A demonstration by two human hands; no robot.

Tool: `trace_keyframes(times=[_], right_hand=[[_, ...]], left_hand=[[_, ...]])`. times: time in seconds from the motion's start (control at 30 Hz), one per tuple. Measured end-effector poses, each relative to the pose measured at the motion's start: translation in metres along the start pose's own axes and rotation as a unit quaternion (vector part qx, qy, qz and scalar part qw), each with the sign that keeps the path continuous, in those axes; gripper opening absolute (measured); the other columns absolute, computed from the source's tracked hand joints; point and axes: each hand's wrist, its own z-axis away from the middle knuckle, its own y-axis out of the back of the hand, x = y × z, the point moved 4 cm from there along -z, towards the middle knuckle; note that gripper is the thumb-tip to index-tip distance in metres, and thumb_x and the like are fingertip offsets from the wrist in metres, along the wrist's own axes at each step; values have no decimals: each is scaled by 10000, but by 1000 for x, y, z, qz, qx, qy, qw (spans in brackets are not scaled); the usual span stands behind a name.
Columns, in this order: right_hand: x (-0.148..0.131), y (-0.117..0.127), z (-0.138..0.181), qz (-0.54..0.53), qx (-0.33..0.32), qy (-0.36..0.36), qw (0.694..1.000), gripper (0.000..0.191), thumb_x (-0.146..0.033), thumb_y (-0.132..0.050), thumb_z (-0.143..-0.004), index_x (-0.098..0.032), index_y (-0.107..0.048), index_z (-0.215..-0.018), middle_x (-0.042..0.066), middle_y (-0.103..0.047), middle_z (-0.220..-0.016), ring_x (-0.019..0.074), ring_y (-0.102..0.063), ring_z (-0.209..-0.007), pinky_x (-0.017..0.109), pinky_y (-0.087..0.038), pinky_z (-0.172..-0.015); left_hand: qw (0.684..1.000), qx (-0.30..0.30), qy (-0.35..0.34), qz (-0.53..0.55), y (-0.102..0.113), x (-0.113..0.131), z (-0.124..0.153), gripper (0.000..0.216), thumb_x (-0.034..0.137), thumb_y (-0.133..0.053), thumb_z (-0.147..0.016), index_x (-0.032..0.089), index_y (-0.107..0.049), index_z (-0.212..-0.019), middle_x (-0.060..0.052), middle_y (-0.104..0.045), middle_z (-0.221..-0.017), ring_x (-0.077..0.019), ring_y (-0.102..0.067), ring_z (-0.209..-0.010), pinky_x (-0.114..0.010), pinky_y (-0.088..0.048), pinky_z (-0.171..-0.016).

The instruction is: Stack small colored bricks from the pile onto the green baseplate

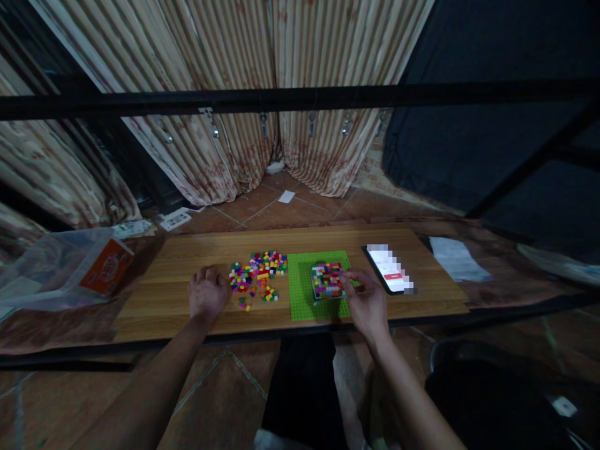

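Observation:
A green baseplate [304, 300] lies on the wooden table [159, 294]. On it stands a multicoloured block of small bricks [327, 279]. My right hand [368, 300] rests at the block's right edge, its fingertips touching the bricks. A loose pile of small coloured bricks [257, 272] lies left of the plate. My left hand [207, 292] lies just left of that pile with its fingers curled in; I cannot make out anything held in it.
A lit phone [389, 270] lies right of the plate. A clear plastic bag with an orange box [105, 267] sits at the table's left end, a paper sheet [457, 257] at the right. A black bar crosses overhead; curtains hang behind.

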Motion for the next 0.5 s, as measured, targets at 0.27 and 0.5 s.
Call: trace_keyframes(times=[0.27, 0.5], right_hand=[[-18, -17, 38, -36, -42, 1, 998, 216, -378, -557, -877, -211, -694, -873, 63, -700, -939, 201, -637, -884, 313, -487, -748], [-33, -79, 69, 2, -212, 81, 974, 214, -210, -479, -915, -229, -690, -885, 42, -686, -879, 181, -641, -832, 300, -493, -761]], left_hand=[[1000, 5, 12, -18, 0, 1, 2, 433, 282, -352, -864, 101, -627, -1146, -183, -632, -1181, -319, -552, -1088, -470, -421, -949], [1000, -3, 23, -4, 1, 1, 3, 408, 269, -362, -860, 106, -625, -1126, -178, -630, -1200, -311, -546, -1105, -462, -413, -959]])
